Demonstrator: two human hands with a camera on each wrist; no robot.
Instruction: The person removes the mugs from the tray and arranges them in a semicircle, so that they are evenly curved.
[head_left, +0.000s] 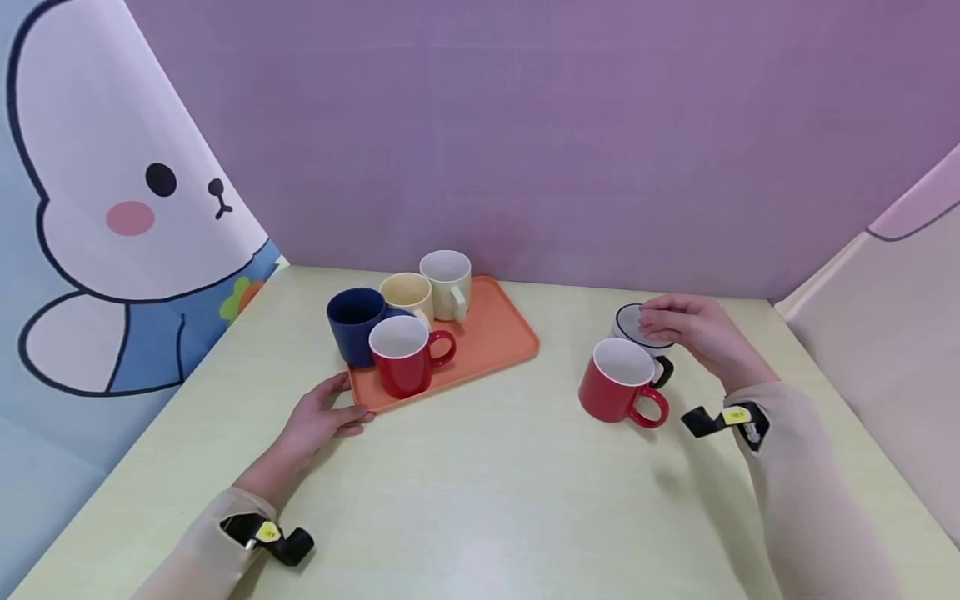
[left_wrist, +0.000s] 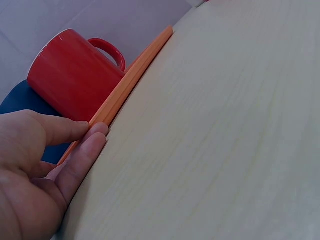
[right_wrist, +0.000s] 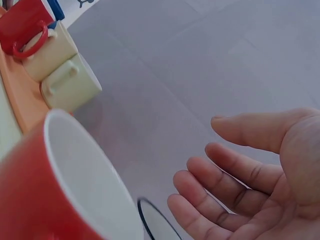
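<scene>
My left hand (head_left: pixel 318 421) pinches the near left corner of an orange tray (head_left: pixel 491 333), thumb on top and fingers beneath, as the left wrist view shows. On the tray's left part stand a navy mug (head_left: pixel 351 333), a red mug (head_left: pixel 405 367), a cream mug (head_left: pixel 408 292) and a pale green-white mug (head_left: pixel 450 287). My right hand (head_left: pixel 697 329) hovers over a white mug with a dark rim (head_left: pixel 630 321) and black handle, fingers loosely bent and holding nothing. Just in front of that mug stands another red mug (head_left: pixel 611 387), its handle pointing right.
The pale wooden table (head_left: pixel 480 483) stretches between the tray and the two mugs on the right. A purple backdrop (head_left: pixel 525 150) rises along the far edge. A cartoon-printed cloth (head_left: pixel 90 208) hangs on the left, a pale one (head_left: pixel 900 333) on the right.
</scene>
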